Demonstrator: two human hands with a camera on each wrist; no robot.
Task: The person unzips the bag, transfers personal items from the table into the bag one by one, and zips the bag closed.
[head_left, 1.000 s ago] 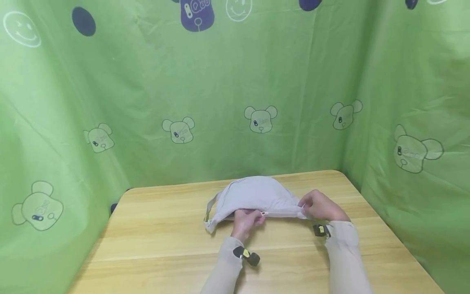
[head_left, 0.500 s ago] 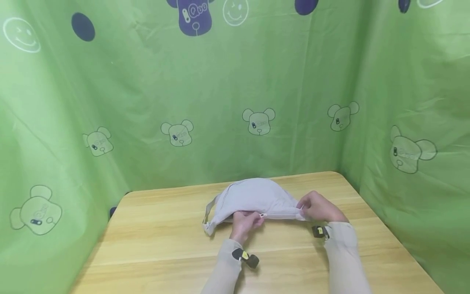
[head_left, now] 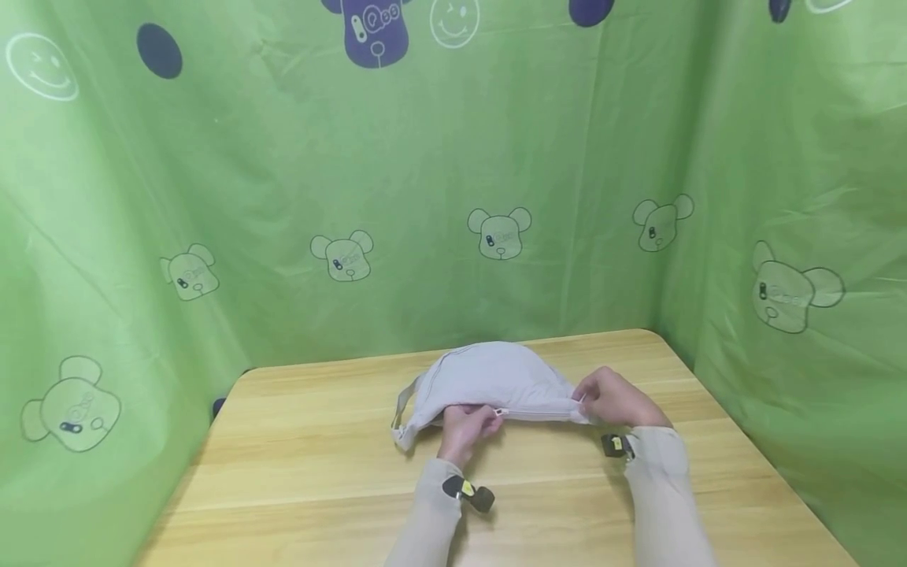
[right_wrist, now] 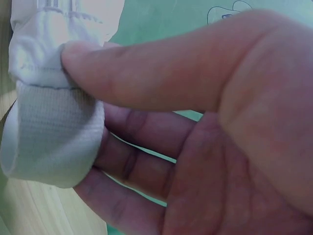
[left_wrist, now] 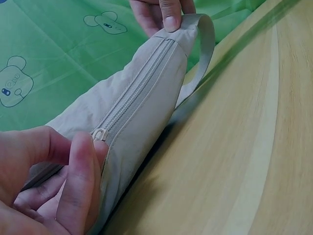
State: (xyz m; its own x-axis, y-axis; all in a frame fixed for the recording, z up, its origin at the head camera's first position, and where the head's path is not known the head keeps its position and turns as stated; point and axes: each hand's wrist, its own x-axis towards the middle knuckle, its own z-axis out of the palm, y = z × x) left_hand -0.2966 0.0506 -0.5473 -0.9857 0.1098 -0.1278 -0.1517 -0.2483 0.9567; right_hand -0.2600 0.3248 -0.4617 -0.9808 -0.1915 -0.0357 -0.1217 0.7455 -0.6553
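A pale grey crescent-shaped bag (head_left: 489, 374) lies on the table with its zipper edge toward me. My left hand (head_left: 468, 429) pinches the zipper pull (left_wrist: 100, 133) between thumb and finger, near the middle of that edge. From the slider to the bag's right end, the zipper teeth (left_wrist: 142, 83) are meshed; on the other side a dark gap shows, partly covered by my hand. My right hand (head_left: 616, 398) grips the bag's right end, its thumb (right_wrist: 93, 63) pressed on the fabric just above the webbing strap (right_wrist: 56, 132). The strap loops down beside my fingers.
The bag rests on a light wood-grain table (head_left: 305, 441), toward its back edge. Green printed curtains (head_left: 411, 173) stand behind the table and along both sides. Each wrist carries a small black camera (head_left: 482, 498). Another part of the strap (head_left: 404, 402) loops out at the bag's left end.
My left hand has slid slightly left along the bag's edge with the zipper pull, lengthening the meshed stretch. My right hand keeps its grip on the right end. The head view has shifted a little.
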